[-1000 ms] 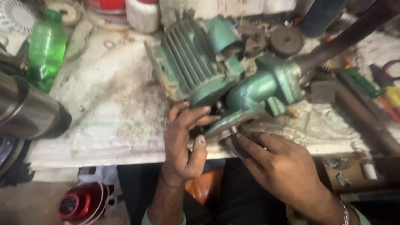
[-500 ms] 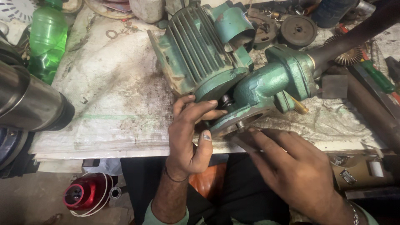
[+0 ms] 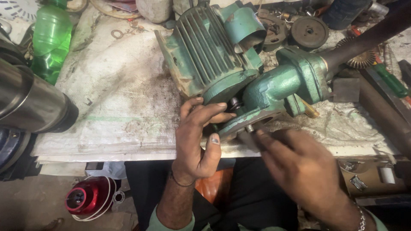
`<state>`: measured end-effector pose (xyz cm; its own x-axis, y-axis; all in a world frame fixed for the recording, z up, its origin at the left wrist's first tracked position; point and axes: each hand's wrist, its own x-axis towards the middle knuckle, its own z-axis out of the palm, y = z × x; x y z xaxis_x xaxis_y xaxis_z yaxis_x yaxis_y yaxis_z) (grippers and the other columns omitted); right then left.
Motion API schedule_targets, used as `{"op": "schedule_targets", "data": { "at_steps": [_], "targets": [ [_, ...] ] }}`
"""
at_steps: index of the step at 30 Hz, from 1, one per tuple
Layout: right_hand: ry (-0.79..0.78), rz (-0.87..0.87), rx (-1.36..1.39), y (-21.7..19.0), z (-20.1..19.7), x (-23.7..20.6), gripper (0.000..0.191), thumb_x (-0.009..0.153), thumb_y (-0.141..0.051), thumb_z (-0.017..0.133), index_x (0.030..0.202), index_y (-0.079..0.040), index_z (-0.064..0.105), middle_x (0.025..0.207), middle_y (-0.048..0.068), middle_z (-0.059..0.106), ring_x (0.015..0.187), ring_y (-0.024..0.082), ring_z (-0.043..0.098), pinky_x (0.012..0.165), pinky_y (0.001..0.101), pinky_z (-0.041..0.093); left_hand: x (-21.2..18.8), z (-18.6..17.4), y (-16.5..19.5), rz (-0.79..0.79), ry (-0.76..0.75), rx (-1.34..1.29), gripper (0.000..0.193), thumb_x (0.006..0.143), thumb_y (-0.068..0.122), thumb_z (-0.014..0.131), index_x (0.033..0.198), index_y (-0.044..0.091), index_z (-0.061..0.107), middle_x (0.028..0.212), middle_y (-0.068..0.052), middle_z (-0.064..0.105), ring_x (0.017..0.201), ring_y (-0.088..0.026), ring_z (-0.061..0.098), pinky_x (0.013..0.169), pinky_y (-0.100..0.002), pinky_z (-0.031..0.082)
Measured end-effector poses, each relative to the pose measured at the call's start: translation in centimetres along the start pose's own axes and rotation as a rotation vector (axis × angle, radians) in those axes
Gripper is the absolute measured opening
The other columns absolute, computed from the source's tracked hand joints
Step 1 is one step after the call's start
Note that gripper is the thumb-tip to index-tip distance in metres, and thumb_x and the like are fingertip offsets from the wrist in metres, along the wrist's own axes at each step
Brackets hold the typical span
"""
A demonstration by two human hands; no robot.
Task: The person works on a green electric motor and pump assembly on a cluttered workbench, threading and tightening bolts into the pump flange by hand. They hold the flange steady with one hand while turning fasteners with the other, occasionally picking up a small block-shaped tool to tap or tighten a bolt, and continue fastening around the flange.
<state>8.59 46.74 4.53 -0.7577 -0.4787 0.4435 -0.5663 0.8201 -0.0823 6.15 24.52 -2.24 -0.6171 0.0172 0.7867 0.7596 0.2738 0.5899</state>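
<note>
A green finned electric motor [image 3: 205, 55] joined to a green cast pump housing [image 3: 284, 85] lies on the bench near its front edge. My left hand [image 3: 199, 134] grips the lower rim of the housing's flange [image 3: 252, 119], fingers curled over its left side by the shaft. My right hand [image 3: 299, 164] is blurred just below the flange, fingers pinched at a small bolt [image 3: 249, 127] on its underside. A dark pipe [image 3: 364, 40] runs from the housing toward the upper right.
A dirty white woven sheet [image 3: 115, 94] covers the bench. A green plastic bottle [image 3: 51, 40] stands far left beside a steel cylinder [image 3: 30, 102]. Pulleys [image 3: 309, 32], a wire brush wheel and a green-handled tool [image 3: 389, 79] lie at the right. A red canister [image 3: 85, 199] sits on the floor.
The view has shifted slightly, with the motor now nearer the frame's centre. My right hand has moved at the flange and is blurred. My left hand keeps its grip.
</note>
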Motion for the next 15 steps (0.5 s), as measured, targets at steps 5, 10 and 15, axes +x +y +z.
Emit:
{"op": "schedule_targets", "data": {
  "at_steps": [5, 10, 15],
  "targets": [
    [0.008, 0.027, -0.061, -0.1, 0.9, -0.3, 0.043, 0.076, -0.014, 0.084, 0.118, -0.013, 0.076, 0.078, 0.008, 0.061, 0.069, 0.027, 0.062, 0.059, 0.0418, 0.051, 0.0, -0.1, 0.0, 0.003, 0.001, -0.004, 0.043, 0.100, 0.013, 0.051, 0.143, 0.005, 0.051, 0.115, -0.009, 0.077, 0.109, -0.021, 0.071, 0.124, -0.046, 0.033],
    [0.005, -0.018, 0.034, -0.1, 1.7, -0.7, 0.046, 0.073, -0.014, 0.082, 0.117, -0.012, 0.075, 0.083, 0.009, 0.062, 0.073, 0.028, 0.064, 0.063, 0.0422, 0.053, -0.1, 0.2, 0.4, 0.004, 0.003, 0.004, 0.041, 0.102, 0.014, 0.050, 0.143, 0.006, 0.051, 0.115, -0.009, 0.077, 0.108, -0.020, 0.072, 0.124, -0.046, 0.033],
    [0.039, -0.040, 0.080, 0.0, -0.3, 0.0, 0.043, 0.073, -0.012, 0.082, 0.116, -0.012, 0.075, 0.087, 0.006, 0.066, 0.075, 0.027, 0.065, 0.065, 0.0410, 0.053, 0.0, 0.4, 0.6, 0.003, 0.003, 0.002, 0.041, 0.102, 0.013, 0.050, 0.143, 0.006, 0.050, 0.115, -0.008, 0.077, 0.109, -0.020, 0.073, 0.123, -0.046, 0.033]
  ]
}}
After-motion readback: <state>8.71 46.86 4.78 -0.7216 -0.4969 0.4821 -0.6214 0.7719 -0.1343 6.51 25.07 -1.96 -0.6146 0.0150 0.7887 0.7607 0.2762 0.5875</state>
